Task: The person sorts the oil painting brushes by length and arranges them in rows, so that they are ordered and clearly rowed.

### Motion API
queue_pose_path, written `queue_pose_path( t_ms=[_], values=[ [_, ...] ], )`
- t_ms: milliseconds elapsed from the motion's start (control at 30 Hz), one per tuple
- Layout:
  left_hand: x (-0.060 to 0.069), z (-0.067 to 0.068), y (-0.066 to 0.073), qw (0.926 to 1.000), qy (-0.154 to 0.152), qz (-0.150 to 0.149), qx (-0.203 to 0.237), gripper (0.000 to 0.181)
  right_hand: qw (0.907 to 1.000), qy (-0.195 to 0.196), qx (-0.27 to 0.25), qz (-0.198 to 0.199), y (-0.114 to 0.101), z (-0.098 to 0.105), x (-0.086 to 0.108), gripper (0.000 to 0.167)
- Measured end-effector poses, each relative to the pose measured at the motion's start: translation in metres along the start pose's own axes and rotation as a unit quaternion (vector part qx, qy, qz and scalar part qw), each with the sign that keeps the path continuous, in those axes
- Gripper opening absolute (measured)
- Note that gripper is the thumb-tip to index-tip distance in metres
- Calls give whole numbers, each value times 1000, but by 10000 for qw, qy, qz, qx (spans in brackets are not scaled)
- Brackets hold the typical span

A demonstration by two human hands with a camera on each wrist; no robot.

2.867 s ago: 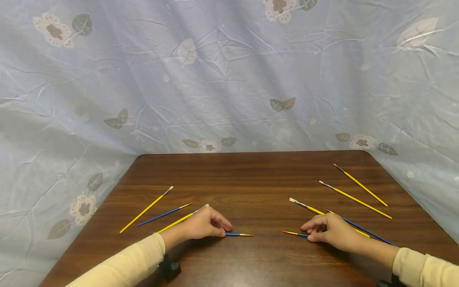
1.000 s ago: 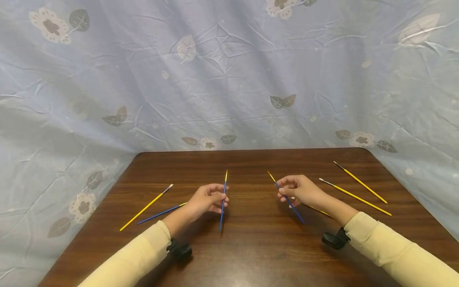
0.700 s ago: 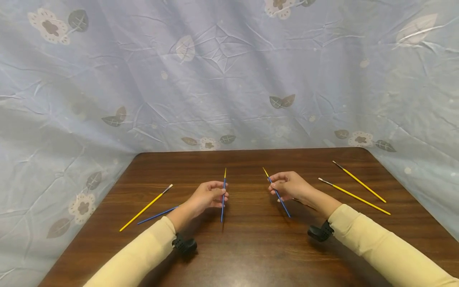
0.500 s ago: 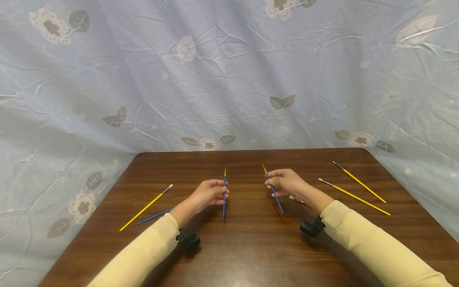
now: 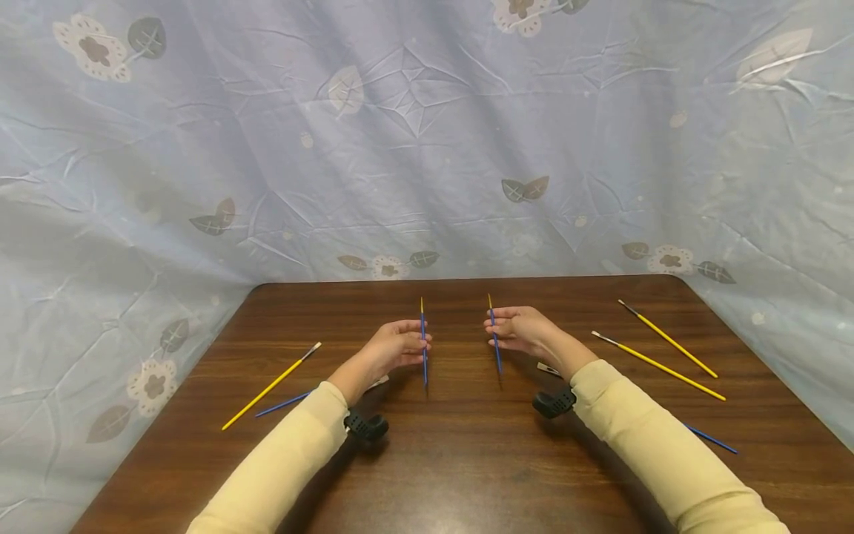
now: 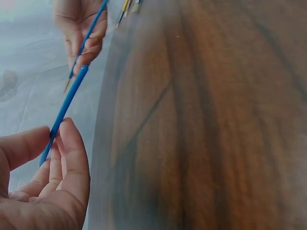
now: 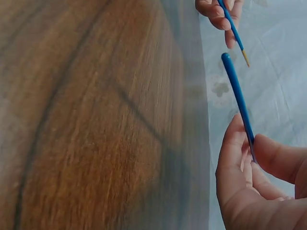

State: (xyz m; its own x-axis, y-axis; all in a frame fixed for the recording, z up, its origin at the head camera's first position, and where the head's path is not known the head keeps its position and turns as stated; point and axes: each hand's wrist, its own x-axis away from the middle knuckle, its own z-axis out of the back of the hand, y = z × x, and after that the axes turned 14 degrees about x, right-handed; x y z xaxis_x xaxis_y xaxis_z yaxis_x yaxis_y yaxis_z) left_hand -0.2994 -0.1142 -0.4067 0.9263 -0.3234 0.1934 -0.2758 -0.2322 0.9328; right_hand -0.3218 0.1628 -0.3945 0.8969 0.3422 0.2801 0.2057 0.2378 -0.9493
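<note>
My left hand [image 5: 394, 347] pinches a slim blue paintbrush [image 5: 425, 360] between thumb and fingers. Its yellow tip end points toward the back of the table. A second blue paintbrush [image 5: 497, 354] is pinched in my right hand [image 5: 523, 330], almost parallel to the first, with a gap between the two. Both brushes appear lifted off the wood. The left wrist view shows the blue handle [image 6: 67, 110] between thumb and fingertips, the other hand beyond it. From the right wrist, the right brush's handle [image 7: 237, 91] looks much the same.
On the brown table [image 5: 440, 460], a yellow brush [image 5: 272, 386] and a partly covered blue brush [image 5: 283, 403] lie at left. Two yellow brushes [image 5: 660, 366] [image 5: 667, 337] lie at right. A blue handle [image 5: 712, 439] and a pale brush head [image 5: 547, 368] show around the right arm. A patterned cloth [image 5: 427, 148] hangs behind.
Both hands have raised the blue brushes from near the table's front and turned them to point backward. Lately they have moved farther back, the right one also leftward, its brush straightening.
</note>
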Motion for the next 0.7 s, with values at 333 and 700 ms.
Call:
queue_pose_path(
  t_ms=[333, 700],
  values=[
    [-23, -4, 4, 9989, 218, -46, 412, 54, 9985, 110, -528, 40, 5, 3, -23, 54],
    [-46, 1, 1, 9931, 561, -602, 838, 40, 9950, 672, -739, -53, 1, 5, -39, 52]
  ],
)
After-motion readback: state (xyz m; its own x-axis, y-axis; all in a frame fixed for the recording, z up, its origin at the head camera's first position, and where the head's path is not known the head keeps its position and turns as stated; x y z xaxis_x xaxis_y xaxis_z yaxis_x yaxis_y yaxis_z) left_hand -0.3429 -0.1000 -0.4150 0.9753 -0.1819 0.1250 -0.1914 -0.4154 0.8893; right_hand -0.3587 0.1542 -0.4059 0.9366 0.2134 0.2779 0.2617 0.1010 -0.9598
